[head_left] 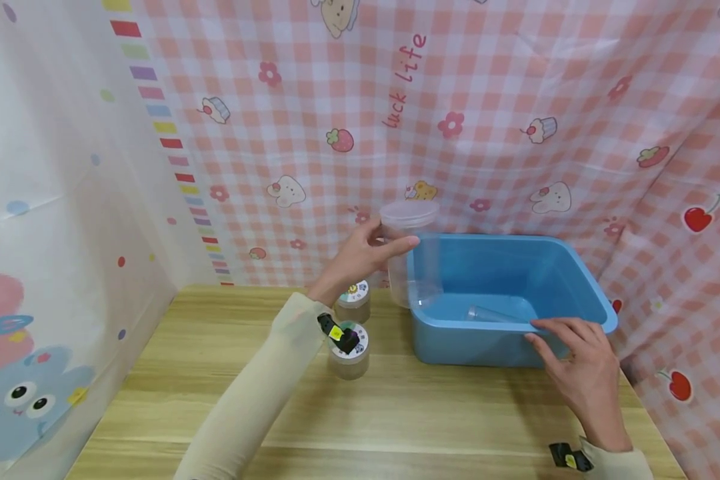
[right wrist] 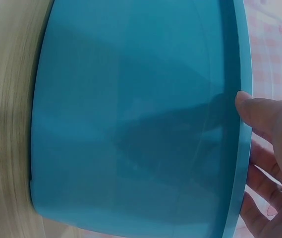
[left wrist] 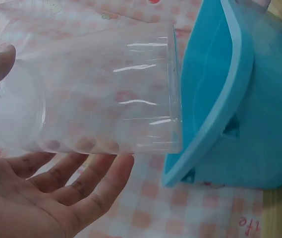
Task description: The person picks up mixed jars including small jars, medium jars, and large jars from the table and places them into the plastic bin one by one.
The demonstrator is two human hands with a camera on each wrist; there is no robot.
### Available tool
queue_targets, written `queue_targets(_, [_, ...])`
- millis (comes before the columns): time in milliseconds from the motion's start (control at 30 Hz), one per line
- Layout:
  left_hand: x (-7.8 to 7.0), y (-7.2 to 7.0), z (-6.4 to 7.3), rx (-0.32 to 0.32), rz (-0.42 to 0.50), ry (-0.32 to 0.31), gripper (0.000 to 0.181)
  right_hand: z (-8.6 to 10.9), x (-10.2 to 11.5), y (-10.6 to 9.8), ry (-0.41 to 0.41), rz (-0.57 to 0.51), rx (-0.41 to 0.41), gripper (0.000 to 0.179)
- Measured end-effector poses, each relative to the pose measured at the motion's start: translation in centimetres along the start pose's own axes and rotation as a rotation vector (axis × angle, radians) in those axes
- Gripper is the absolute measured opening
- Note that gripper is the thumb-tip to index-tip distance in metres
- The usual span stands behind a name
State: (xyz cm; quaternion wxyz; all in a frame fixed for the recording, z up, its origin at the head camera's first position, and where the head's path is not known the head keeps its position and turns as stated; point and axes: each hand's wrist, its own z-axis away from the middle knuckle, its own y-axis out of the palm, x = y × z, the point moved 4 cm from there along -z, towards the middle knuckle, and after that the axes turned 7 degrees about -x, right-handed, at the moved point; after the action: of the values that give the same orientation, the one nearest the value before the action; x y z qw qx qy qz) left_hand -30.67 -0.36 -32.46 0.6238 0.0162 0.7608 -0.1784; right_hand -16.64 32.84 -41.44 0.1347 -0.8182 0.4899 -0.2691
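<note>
My left hand (head_left: 360, 257) holds a clear plastic jar (head_left: 417, 283) near its top, thumb on one side and fingers on the other. The jar stands upright at the left end of a blue plastic tub (head_left: 477, 347), overlapping its rim in the head view. In the left wrist view the jar (left wrist: 106, 94) looks see-through, with nothing visible inside. My right hand (head_left: 582, 373) grips the tub's front rim near the right corner. The right wrist view shows the thumb on the outer side of the rim (right wrist: 245, 74). Inside the tub lies a clear tube-like piece (head_left: 495, 315), partly hidden by the front wall.
Two small tubs with printed round lids stand left of the blue tub: a rear one (head_left: 353, 310) and a front one (head_left: 349, 365), both partly covered by my left wrist. The wooden table (head_left: 396, 427) meets a pink checked cloth (head_left: 312, 180) behind.
</note>
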Motion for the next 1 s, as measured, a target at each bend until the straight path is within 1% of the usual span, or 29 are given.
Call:
queue_targets(100, [-0.1, 0.8, -0.5, 0.016, 0.011, -0.016, 0.056, 0.0, 0.0, 0.0, 0.0, 0.001, 0.001, 0.042])
queue_targets(167, [0.0, 1.4, -0.9, 0.025, 0.014, -0.037, 0.059, 0.0, 0.0, 0.0, 0.002, 0.002, 0.001, 0.042])
queue_targets(300, [0.4, 2.5, -1.5, 0.02, 0.03, -0.095, 0.065, 0.1, 0.0, 0.0, 0.003, 0.002, 0.001, 0.043])
queue_targets(400, [0.6, 3.2, -1.9, 0.016, 0.043, -0.126, 0.068, 0.1, 0.0, 0.0, 0.002, -0.001, 0.002, 0.043])
queue_targets(533, [0.8, 4.2, -2.2, 0.026, 0.032, -0.163, 0.073, 0.1, 0.1, -0.1, -0.001, -0.002, 0.001, 0.042])
queue_targets(633, [1.0, 4.7, -2.2, 0.03, -0.003, -0.194, 0.08, 0.1, 0.1, -0.1, 0.0, 0.0, 0.0, 0.041])
queue_targets(733, [1.2, 4.8, -2.1, 0.03, -0.044, -0.221, 0.089, 0.2, 0.1, 0.0, 0.004, 0.001, 0.001, 0.042])
queue_targets(833, [1.4, 4.5, -1.9, 0.017, -0.065, -0.232, 0.09, 0.2, 0.2, 0.0, 0.007, 0.003, 0.001, 0.043])
queue_targets(900, [1.5, 4.1, -1.7, 0.008, -0.07, -0.221, 0.086, 0.1, 0.2, 0.0, 0.007, 0.006, 0.001, 0.043])
queue_targets(967, [1.6, 3.8, -1.5, -0.004, -0.071, -0.192, 0.082, 0.1, 0.2, 0.0, 0.008, 0.01, 0.0, 0.043])
queue_targets(1000, [1.6, 3.5, -1.4, -0.013, -0.087, -0.176, 0.079, 0.1, 0.2, 0.0, 0.009, 0.012, -0.001, 0.043])
